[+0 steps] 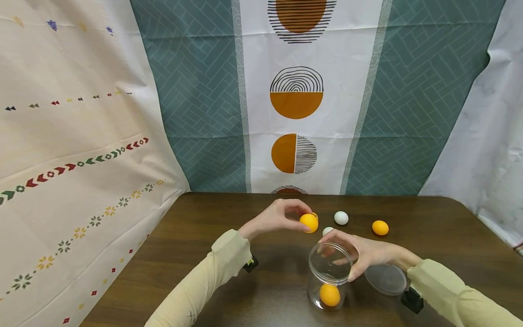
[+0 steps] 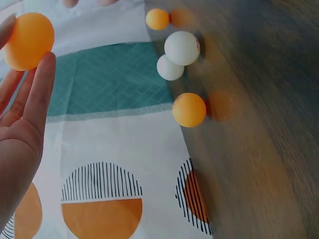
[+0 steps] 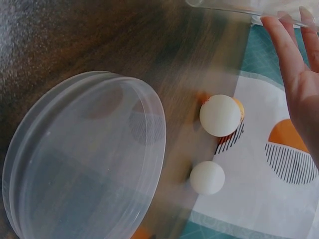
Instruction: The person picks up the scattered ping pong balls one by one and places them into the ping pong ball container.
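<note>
My left hand (image 1: 303, 219) pinches an orange ball (image 1: 308, 223) between thumb and fingers, a little above the table and just behind a clear plastic jar (image 1: 329, 277). The left wrist view shows the same orange ball (image 2: 29, 40) at my fingertips (image 2: 42, 84). My right hand (image 1: 350, 254) grips the jar's open rim from the right and holds it upright. One orange ball (image 1: 329, 294) lies in the jar's bottom. In the right wrist view my fingers (image 3: 294, 64) reach up to the jar's rim (image 3: 234, 6).
The jar's clear lid (image 1: 386, 279) (image 3: 84, 159) lies flat to the right of the jar. Behind it on the dark wooden table (image 1: 196, 254) lie a white ball (image 1: 341, 218), a second, partly hidden white ball (image 1: 327, 230) and an orange ball (image 1: 380, 227). Patterned cloths hang behind.
</note>
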A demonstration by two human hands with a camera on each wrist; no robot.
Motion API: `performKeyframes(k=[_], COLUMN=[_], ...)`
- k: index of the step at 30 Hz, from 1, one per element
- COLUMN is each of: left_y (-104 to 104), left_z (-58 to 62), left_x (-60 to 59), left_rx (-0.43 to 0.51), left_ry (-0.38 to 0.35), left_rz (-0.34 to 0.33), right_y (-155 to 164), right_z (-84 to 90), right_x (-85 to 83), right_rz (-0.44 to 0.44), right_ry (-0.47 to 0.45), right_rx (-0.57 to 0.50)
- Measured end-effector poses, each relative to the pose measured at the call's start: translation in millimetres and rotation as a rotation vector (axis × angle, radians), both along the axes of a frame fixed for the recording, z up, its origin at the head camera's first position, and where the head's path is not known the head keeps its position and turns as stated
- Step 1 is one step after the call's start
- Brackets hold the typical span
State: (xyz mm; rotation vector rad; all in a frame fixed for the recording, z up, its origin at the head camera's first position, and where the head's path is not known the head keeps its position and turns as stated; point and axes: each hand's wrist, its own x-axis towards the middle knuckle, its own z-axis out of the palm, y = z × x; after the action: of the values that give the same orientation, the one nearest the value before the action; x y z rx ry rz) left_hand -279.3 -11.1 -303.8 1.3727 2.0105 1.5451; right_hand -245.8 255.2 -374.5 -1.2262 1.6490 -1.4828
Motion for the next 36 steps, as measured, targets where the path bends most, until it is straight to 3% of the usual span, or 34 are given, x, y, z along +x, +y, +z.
performKeyframes(k=[12, 18, 25, 36], left_y=[5.9, 8.3, 9.9, 19.5], left_z=[9.9, 6.7, 18.1, -5.2], left_x=[9.9, 7.7, 18.9, 9.7], left_rx=[0.003, -0.013, -0.033, -0.048], left_ry=[0.013, 0.035, 0.052, 0.027], left_rz=[-0.039, -0.063, -0.101, -0.183], right_y=[1.9, 2.6, 2.9, 1.8], right_z=[-1.1, 0.1, 0.2, 1.4], right_x=[-1.1, -0.5, -0.6, 0.6], right_rz=[-0.019, -0.027, -0.021, -0.024], right_ry=[-0.026, -0.037, -0.039, -0.071], right_rx=[0.031, 0.041, 0.057, 0.05])
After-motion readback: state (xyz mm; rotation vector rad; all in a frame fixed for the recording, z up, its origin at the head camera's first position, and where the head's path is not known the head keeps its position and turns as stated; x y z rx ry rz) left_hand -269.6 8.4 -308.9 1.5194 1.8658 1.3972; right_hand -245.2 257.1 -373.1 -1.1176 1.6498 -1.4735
